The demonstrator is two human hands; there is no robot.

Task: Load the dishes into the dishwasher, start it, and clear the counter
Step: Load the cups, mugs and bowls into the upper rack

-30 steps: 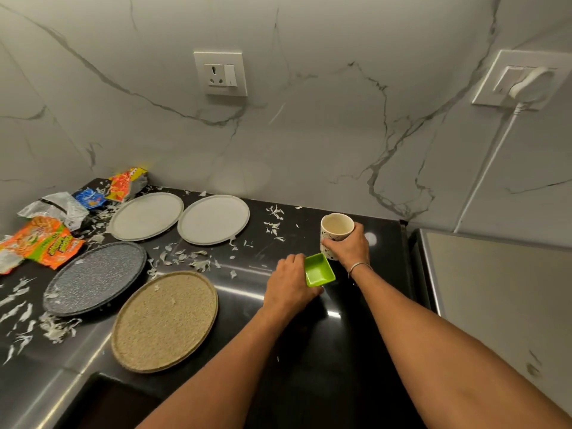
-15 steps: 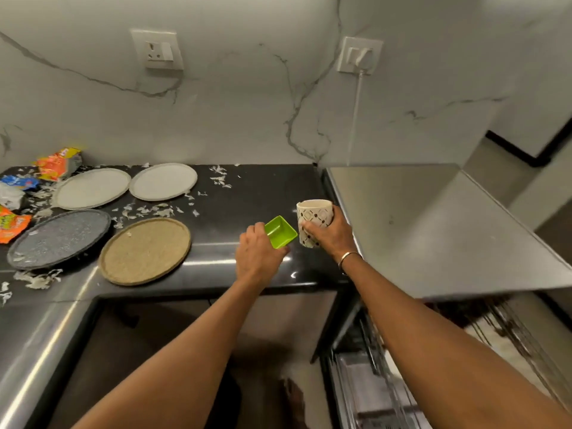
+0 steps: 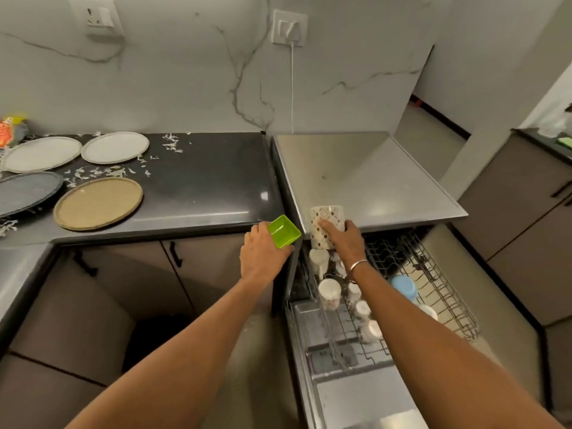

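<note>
My left hand (image 3: 261, 257) grips a small green square dish (image 3: 284, 231) just past the front edge of the black counter (image 3: 201, 187). My right hand (image 3: 346, 241) holds a white patterned mug (image 3: 325, 222) upright above the pulled-out upper rack (image 3: 433, 286) of the open dishwasher. Several white cups and a blue cup (image 3: 404, 287) stand in that rack. Two white plates (image 3: 114, 147), a grey plate (image 3: 28, 191) and a tan plate (image 3: 98, 202) lie on the counter at the left.
White scraps (image 3: 102, 172) litter the counter between the plates, and a snack wrapper (image 3: 7, 126) lies at the far left. The steel dishwasher top (image 3: 365, 174) sits right of the counter. The lowered dishwasher door (image 3: 356, 391) juts out below. Brown cabinets (image 3: 520, 218) stand at right.
Both hands have carried the green dish and the mug off the counter, rightward and toward me, to above the open dishwasher rack. My view has swung right and down.
</note>
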